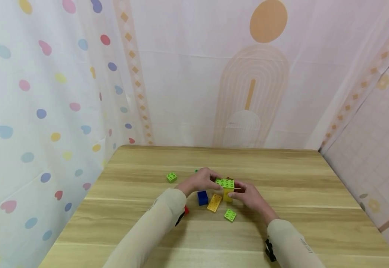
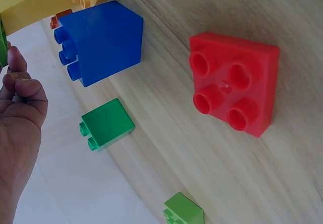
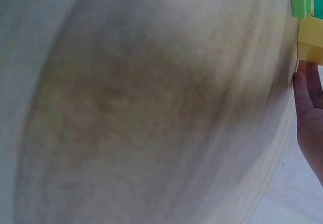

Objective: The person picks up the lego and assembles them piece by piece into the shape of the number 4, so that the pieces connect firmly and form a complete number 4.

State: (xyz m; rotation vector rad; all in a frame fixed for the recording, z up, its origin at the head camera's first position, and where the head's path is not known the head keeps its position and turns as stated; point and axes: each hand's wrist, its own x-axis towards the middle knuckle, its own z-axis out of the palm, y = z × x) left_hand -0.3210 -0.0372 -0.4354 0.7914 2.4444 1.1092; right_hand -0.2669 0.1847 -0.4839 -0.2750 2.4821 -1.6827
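Observation:
A lime-green building brick sits on top of an upright yellow brick in the head view. My left hand holds the lime-green brick from the left, thumb at its near side. From the right, my right hand grips the yellow brick lower down, with some fingers hidden behind it. Close to the left hand stands a blue brick, and beside it lies a flat orange-yellow brick. A small lime-green brick lies nearer to me.
A flat red brick lies under my left forearm. Further back are a green brick and another small lime-green brick. An orange-red piece shows partly behind the blue brick. The wooden table reaches back to a patterned curtain.

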